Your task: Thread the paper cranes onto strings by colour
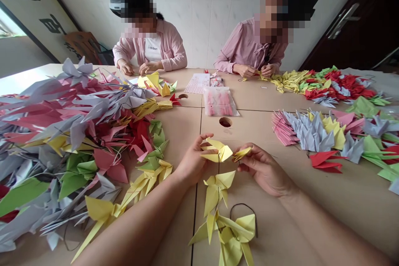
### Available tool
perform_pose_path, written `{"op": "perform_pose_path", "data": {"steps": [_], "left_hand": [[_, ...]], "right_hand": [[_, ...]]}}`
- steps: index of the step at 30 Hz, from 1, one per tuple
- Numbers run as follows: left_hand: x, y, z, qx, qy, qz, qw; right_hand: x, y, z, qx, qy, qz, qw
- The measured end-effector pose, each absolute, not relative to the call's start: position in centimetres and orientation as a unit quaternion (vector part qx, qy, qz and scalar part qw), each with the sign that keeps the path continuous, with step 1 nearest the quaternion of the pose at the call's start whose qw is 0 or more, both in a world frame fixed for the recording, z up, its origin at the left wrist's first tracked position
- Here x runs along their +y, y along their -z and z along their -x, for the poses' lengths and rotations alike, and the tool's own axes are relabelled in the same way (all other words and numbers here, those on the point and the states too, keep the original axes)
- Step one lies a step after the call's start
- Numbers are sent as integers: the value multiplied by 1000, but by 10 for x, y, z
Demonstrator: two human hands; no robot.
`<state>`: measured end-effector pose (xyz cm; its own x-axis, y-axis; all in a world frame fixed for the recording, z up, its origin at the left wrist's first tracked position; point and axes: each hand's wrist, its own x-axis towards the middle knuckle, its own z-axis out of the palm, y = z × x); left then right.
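Observation:
My left hand [193,158] grips a yellow paper crane [222,153] with its wings spread, over the middle of the table. Close to its right, my right hand [264,168] pinches a folded, flatter yellow paper crane [242,153] between thumb and fingers. Below the hands, more yellow cranes hang together on a dark cord: one unfolded crane [220,187] and a cluster [230,237] nearest me. A loop of the black cord [256,220] lies beside that cluster. Whether the cord passes through the crane in my right hand cannot be made out.
A large heap of strung paper cranes [93,112] covers the left side. Flat crane stacks [314,135] and loose bundles [343,85] lie at right. A plastic bag [220,102] and a printed sheet [198,83] lie mid-table, near a round hole [225,122]. Two people sit opposite, hands on paper pieces.

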<state>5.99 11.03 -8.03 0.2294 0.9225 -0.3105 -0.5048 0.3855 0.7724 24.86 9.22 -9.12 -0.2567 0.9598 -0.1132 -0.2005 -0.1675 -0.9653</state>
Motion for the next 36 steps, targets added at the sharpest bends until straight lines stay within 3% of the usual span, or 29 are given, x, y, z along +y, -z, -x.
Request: {"op": "perform_pose_path", "data": {"steps": [5,14,18,25,36], "left_hand": [[108,81,-62,415,-476,-322,705],[103,91,-65,405,-471,-465,631],[103,91,-64,432,-473,-452,621],[108,92,-61,397,-484,-347,699],[107,92,-63,422,-505,-395,641]], "right_hand": [[88,90,-244,-588,-563,393,427],[87,92,-242,-632,-513,385,435],[87,92,-240,-624,-506,405,436],[91,97,-242,-610,-469,451,453],[87,98,-240,-639,-447,448,438]]}}
